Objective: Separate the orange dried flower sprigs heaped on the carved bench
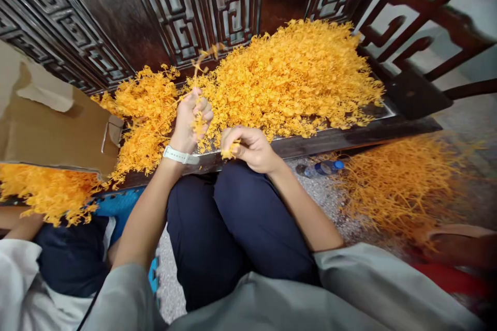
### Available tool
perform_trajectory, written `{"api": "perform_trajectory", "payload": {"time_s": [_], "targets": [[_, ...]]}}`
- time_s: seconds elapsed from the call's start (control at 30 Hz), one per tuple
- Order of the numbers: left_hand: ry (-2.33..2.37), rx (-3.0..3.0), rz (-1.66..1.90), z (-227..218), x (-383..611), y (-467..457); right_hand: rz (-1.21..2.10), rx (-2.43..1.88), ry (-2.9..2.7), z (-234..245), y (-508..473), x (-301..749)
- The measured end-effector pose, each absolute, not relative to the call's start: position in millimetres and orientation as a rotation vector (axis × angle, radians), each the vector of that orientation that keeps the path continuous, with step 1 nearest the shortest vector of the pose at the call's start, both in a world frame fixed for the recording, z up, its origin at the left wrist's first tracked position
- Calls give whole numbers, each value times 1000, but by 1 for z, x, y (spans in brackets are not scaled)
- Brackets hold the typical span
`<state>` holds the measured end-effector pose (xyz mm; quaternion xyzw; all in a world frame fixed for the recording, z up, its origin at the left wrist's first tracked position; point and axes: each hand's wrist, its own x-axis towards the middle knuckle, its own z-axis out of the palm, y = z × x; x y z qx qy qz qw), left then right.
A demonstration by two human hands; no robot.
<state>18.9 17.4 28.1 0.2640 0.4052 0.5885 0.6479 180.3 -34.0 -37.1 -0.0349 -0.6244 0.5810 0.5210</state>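
My left hand (191, 120), with a white band on its wrist, is closed around an orange plastic sprig (199, 68). The sprig's blurred tip sticks up above the fist, and another orange bit shows by the palm. Lower and to the right, just over my knee, my right hand (251, 149) pinches a small orange plastic piece (232, 149) between thumb and fingers. Behind both hands a big heap of orange plastic pieces (295, 77) lies on a dark wooden bench (334, 137). A smaller heap of the same pieces (145, 93) lies left of my left hand.
A cardboard box (54, 129) stands at the left, with more orange pieces before it. Beside me sits another person in a white top (23, 274). On the floor at the right are a blue-capped bottle (324, 168) and a pile of thin orange stems (399, 181).
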Motion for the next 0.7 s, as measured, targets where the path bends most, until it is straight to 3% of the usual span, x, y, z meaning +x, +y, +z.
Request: {"api": "perform_trajectory", "payload": {"time_s": [0.3,0.7], "targets": [[943,731,1271,8,14,15,1843,-645,-229,-52,-10,179],[985,1125,1383,5,27,14,1375,-811,-1184,-49,-22,160]]}}
